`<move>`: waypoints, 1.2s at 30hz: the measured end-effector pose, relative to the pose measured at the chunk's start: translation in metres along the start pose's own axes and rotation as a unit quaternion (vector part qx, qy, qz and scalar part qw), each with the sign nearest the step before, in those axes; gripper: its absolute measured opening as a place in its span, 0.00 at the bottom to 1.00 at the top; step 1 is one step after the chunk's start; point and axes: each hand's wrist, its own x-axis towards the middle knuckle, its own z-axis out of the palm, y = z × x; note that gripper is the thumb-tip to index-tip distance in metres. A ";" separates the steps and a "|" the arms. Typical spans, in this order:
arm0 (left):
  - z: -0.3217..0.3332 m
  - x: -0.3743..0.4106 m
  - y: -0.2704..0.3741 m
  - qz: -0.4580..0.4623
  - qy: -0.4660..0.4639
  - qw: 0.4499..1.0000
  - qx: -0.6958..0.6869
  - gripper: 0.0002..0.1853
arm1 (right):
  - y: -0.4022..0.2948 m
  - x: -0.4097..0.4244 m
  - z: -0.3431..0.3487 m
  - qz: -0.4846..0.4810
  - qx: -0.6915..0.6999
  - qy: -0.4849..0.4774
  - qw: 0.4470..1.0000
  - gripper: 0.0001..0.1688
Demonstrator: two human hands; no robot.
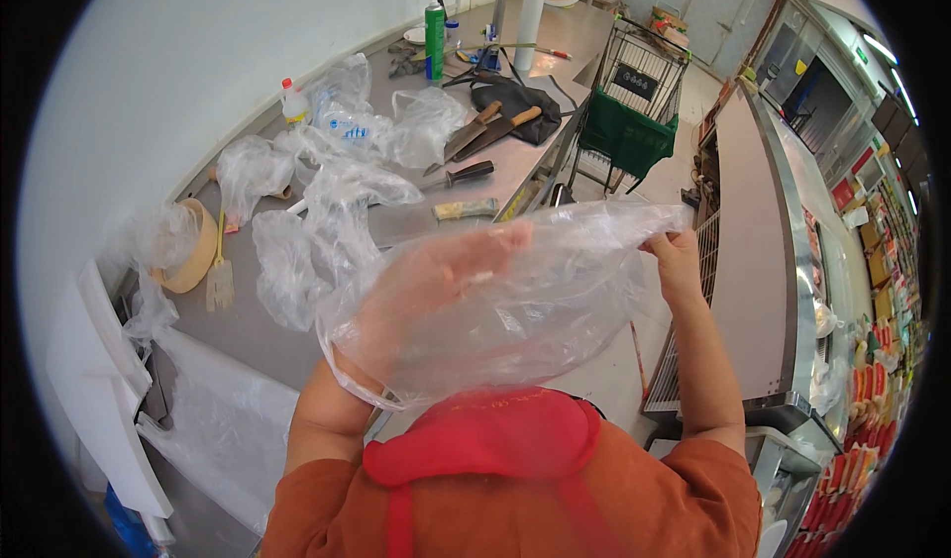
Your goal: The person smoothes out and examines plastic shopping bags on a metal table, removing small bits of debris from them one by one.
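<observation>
A large clear plastic bag (550, 313) stretches across in front of my chest. Inside it is my left hand (461, 265), seen through the film with the fingers extended, and the bag's open rim hangs around my left forearm. At the bag's other end, my right hand (672, 250) pinches a gathered corner between thumb and fingers. Behind the bag, on the metal table (416, 227), lie a knife with a wrapped handle (466, 209), a black-handled tool (469, 174) and two wooden-handled knives (487, 131).
Crumpled plastic bags (334, 179) cover the table's left part, near a wooden ring (197, 250). Farther back stand a green spray can (435, 42) and a white roll (530, 27). A shopping cart (631, 105) is beyond the table; a display counter (750, 261) runs along the right.
</observation>
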 end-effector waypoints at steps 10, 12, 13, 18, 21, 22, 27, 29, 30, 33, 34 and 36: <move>0.049 -0.020 -0.027 -0.019 -0.037 0.904 -0.425 0.39 | 0.022 -0.013 0.015 -0.014 -0.023 -0.041 0.999 0.06; 0.058 -0.023 -0.031 -0.005 -0.064 0.890 -0.452 0.39 | 0.030 -0.012 0.008 -0.018 -0.051 -0.034 0.998 0.06; 0.060 -0.026 -0.035 -0.001 -0.073 0.886 -0.457 0.39 | 0.034 -0.011 0.004 -0.004 -0.062 -0.026 0.998 0.06; 0.070 -0.037 -0.034 0.009 -0.091 0.871 -0.483 0.39 | 0.047 -0.009 -0.001 0.061 -0.031 -0.009 0.998 0.06; 0.072 -0.041 -0.042 -0.002 -0.095 0.868 -0.487 0.39 | 0.045 -0.013 0.001 0.071 -0.017 -0.009 0.997 0.06; 0.072 -0.041 -0.045 -0.009 -0.105 0.866 -0.488 0.38 | 0.044 -0.013 0.001 0.078 -0.016 -0.009 0.997 0.06; 0.072 -0.036 -0.052 -0.030 -0.103 0.864 -0.492 0.39 | 0.057 -0.011 -0.006 0.113 0.006 0.012 0.994 0.05; 0.072 -0.035 -0.054 -0.047 -0.087 0.866 -0.490 0.40 | 0.070 -0.010 -0.016 0.125 0.011 0.017 0.992 0.05; 0.071 -0.035 -0.055 -0.051 -0.071 0.869 -0.487 0.40 | 0.069 -0.009 -0.016 0.131 0.014 0.019 0.991 0.05; 0.070 -0.038 -0.058 -0.072 -0.032 0.879 -0.471 0.41 | 0.065 -0.009 -0.017 0.150 0.032 0.029 0.988 0.06; 0.070 -0.037 -0.060 -0.082 -0.021 0.881 -0.466 0.41 | 0.070 -0.009 -0.021 0.155 0.044 0.035 0.986 0.06; 0.069 -0.036 -0.063 -0.096 0.003 0.885 -0.455 0.42 | 0.076 -0.010 -0.027 0.159 0.048 0.041 0.985 0.06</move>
